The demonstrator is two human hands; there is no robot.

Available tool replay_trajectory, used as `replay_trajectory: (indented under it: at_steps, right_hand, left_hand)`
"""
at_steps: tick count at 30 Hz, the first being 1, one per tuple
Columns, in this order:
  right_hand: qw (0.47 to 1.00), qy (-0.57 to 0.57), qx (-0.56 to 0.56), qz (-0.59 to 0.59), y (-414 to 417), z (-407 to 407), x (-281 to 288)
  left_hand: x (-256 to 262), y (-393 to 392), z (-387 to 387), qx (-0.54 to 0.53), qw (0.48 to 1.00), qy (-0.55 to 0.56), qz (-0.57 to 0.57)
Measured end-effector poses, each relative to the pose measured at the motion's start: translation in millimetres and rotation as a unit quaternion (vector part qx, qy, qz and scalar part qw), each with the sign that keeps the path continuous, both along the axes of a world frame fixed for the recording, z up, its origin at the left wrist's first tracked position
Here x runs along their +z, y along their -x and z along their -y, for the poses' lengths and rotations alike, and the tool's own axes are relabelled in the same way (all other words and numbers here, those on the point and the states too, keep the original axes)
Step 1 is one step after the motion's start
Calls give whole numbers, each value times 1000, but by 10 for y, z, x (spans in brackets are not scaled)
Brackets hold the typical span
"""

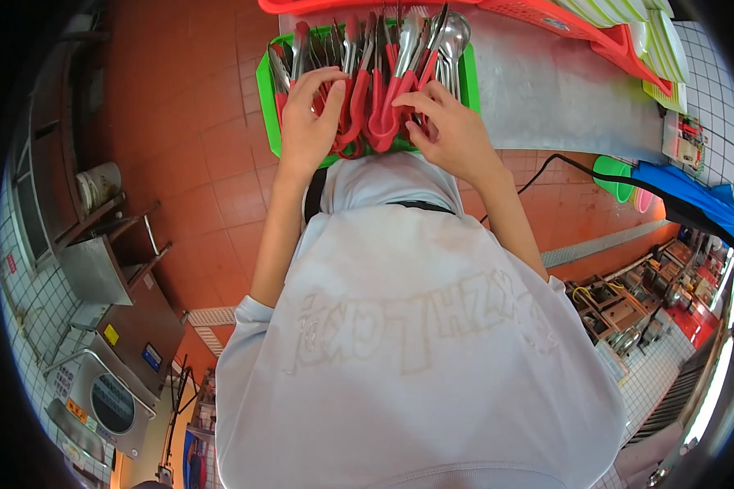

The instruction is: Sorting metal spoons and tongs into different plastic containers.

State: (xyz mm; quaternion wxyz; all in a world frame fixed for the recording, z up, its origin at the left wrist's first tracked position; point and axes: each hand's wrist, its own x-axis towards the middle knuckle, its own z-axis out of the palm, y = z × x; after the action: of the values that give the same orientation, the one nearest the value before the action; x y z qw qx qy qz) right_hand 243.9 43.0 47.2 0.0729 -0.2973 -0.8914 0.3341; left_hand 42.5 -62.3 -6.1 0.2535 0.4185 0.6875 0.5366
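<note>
Several steel kitchen tongs [408,40] with red-coated handles stand packed side by side in a green plastic basket [472,73], their red ends towards me. Round steel ladles or large spoons [455,30] fill its right side, and fork tines show at the back. My left hand [306,119] is over the basket's left part, fingers curved over the tongs and thumb apart. At the right, my right hand [455,125] has its fingers spread and its index fingertip at a red tong handle [386,122]. Neither hand has plainly closed around anything. The fingers partly cover the handles beneath.
A steel counter [544,104] extends right of the basket. Behind it, a red plastic basket [556,18] holds green-and-white dishes [663,46]. A black cable [578,164] crosses at right near a green bucket [613,177]. Steel kitchen equipment [128,342] stands at left on red floor tiles [211,183].
</note>
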Motion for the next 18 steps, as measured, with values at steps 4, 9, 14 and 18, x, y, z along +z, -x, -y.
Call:
replay_trajectory:
  at_steps: [4,9,14,18]
  right_hand:
    - [1000,-13,4,-21,30,-32,-59]
    - [998,-4,-20,-55,34,-53,-66]
    - [987,-9,-128,-102,-46,-192,-115]
    - [958,106,-228,-139,-119,-306,-201]
  left_hand:
    - [28,43,27,33,999,5,42]
    - [-33,136,106,70,995,12,63]
    - [-164,281,220,121,987,44,91]
    - [-253,386,285,144,987,25,69]
